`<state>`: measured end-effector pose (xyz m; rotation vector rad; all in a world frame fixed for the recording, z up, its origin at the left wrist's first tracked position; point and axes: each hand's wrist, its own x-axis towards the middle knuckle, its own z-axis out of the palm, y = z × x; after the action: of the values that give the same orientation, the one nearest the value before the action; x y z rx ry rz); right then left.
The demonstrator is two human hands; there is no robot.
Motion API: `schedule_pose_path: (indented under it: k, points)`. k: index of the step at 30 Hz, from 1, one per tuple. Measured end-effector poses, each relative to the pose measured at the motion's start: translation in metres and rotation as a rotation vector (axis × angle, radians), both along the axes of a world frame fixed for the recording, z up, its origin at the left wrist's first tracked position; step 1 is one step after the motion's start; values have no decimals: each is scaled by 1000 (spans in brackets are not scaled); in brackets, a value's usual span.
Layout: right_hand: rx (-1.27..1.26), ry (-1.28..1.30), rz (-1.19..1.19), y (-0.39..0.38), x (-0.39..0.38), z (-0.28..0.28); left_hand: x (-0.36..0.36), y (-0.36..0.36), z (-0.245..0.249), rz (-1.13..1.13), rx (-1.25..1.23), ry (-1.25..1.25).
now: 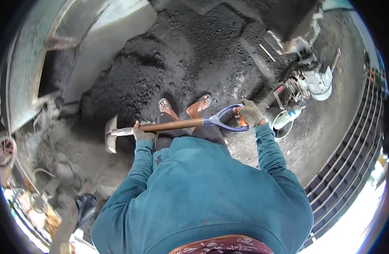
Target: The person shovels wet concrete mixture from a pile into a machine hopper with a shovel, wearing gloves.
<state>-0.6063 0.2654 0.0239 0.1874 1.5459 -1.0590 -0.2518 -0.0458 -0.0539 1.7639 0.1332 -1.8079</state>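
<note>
A shovel [177, 125] with a wooden shaft and a blue D-shaped handle lies crosswise in front of my body. My left hand [143, 131], in a grey glove with bare fingertips, is closed round the lower shaft near the metal socket. The worn metal blade [111, 134] points to the left, off the ground. At the other end my right hand [250, 115], also gloved, grips the blue handle, with something orange showing beside the fingers. Below the shaft my sandalled feet stand on dark, gritty ground [181, 63].
A motor [317, 84] with machinery sits at the right, beside a bucket [284, 130] holding a pale bottle [287, 117]. Large metal panels [101, 46] rise at the upper left. A black bag [86, 207] lies lower left. Dark slats [351, 148] curve along the right.
</note>
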Motion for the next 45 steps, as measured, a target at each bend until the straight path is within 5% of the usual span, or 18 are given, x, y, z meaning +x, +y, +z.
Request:
schedule_pose_path:
  k: [6,8,11,14,19,23,28,31,32,35,39,40,41,43,45]
  points:
    - [-42,540,980,-77,6,25,55,69,-6,223,25,85]
    - [-47,343,1029,-123,32,58,67,82,-11,358,38,193]
    - [-66,-22,1053,-171,91,87,94,82,-36,264,24,267]
    - [-352,-98,952,-187,154,87,112,59,-34,-2,43,109]
    - [-543,66,876,-184,234,81,140,58,-61,-57,158,488]
    - [-275,-179,649,-194,273,94,146,48,-8,-263,80,577]
    - [-110,-415,380,-219,319,16,163,26,25,-276,257,972]
    - [-166,-657,460,-250,329,-30,144,33,62,-319,54,895]
    - [-153,-561,447,-265,336,-54,138,36,72,-430,51,577]
    - [-129,-379,413,-309,336,-118,161,30,52,-738,-281,536]
    - [-97,-582,61,-327,318,-150,205,39,177,-265,-400,524]
    - [-194,-582,50,-320,312,-160,224,50,180,-279,-579,669]
    - [-145,-555,35,-320,306,-166,238,64,194,-209,-497,506]
    - [-46,-496,0,-321,290,-181,247,69,211,-451,-887,446]
    - [-79,-429,-5,-328,271,-221,234,68,233,-427,-862,343]
